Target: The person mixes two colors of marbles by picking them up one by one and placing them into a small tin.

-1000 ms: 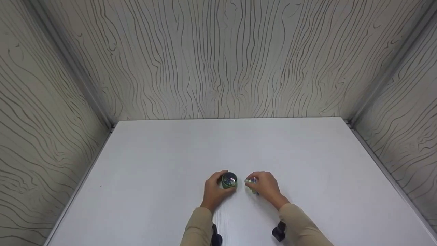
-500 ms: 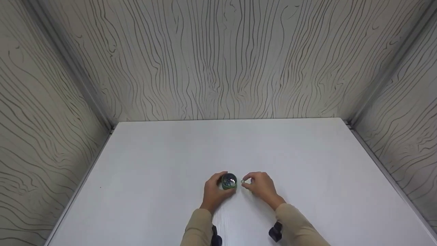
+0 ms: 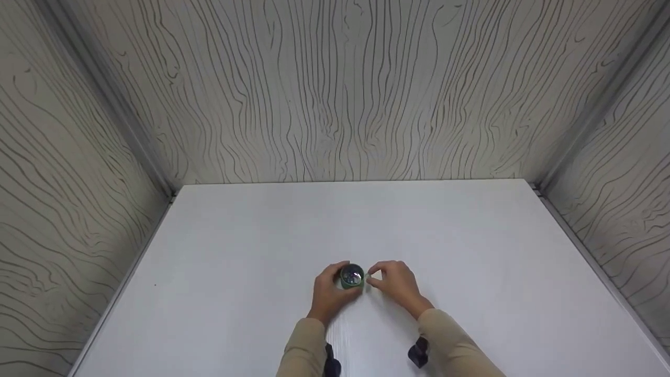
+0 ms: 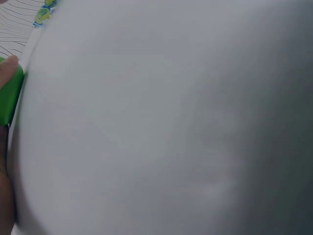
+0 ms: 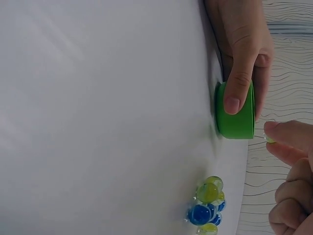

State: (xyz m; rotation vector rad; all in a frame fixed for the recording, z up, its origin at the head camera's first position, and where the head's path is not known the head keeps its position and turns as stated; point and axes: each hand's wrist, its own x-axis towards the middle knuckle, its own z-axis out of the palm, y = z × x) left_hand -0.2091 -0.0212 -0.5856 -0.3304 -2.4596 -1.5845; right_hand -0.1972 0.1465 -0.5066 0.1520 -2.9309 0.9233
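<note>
My left hand is curled around a small green cup, with fingers behind it and thumb on its near side. The cup stands upright on the white table, dark inside with bright glints. Thumb and forefinger of my right hand pinch a clear, yellowish marble. That marble is just off the cup's right side, near rim height. In the right wrist view, several yellow and blue glass marbles lie in a cluster on the table; my right hand hides them in the head view.
The white table runs back to a wall with a wood-grain pattern. Similar panels stand at left and right. A black wrist camera sits by the right sleeve.
My right hand has moved left from the marble cluster toward the cup, carrying one marble pinched in its fingertips. My left hand keeps its grip on the cup.
</note>
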